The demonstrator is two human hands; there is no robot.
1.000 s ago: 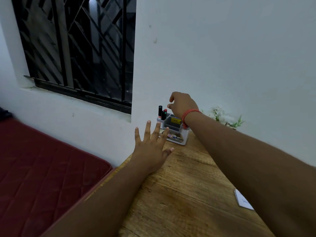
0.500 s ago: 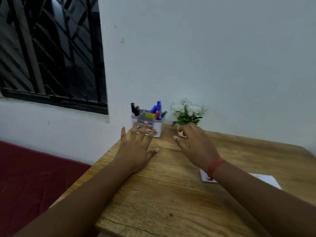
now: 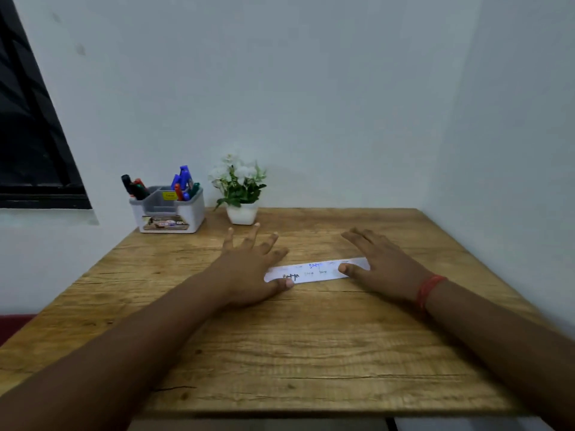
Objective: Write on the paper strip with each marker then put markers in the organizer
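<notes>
A white paper strip [image 3: 314, 272] with several handwritten words lies flat across the middle of the wooden table [image 3: 280, 353]. My left hand [image 3: 252, 262] rests flat with fingers spread, its thumb on the strip's left end. My right hand [image 3: 379, 265] lies flat over the strip's right end, thumb on the paper. The white and grey organizer [image 3: 169, 211] stands at the table's far left corner. Several markers stand in it: black and red ones [image 3: 133, 186] at its left, blue, red and green ones [image 3: 184, 183] at its right. Neither hand holds a marker.
A small white pot with white flowers [image 3: 240, 189] stands right of the organizer against the back wall. White walls close the table at the back and right. A dark window [image 3: 28, 135] is at far left.
My right hand drew back from the organizer to the table and now rests on the strip. My left hand moved right onto the strip's left end. The view swung right and down.
</notes>
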